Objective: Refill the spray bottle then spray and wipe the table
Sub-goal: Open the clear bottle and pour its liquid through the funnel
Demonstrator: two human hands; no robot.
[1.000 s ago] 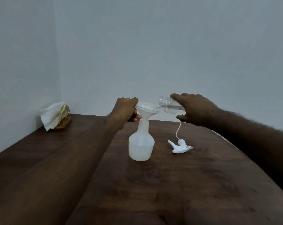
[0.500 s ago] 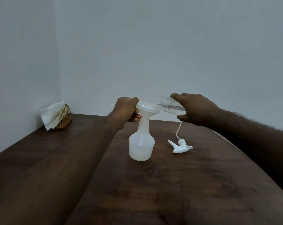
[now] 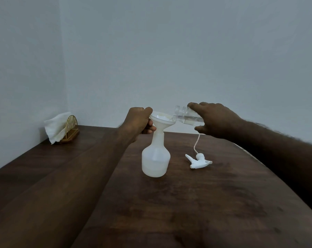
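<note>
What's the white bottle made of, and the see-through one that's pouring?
The spray bottle looks like cloudy, matte plastic: the liquid level shows faintly through it. The clear bottle in the right hand looks like glossy clear plastic, perhaps glass; its ridged neck and the liquid inside are visible.

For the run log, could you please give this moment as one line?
stage: refilling | left hand: steadies funnel | right hand: tilts clear bottle | spray bottle: upright | trigger head: on table
</note>
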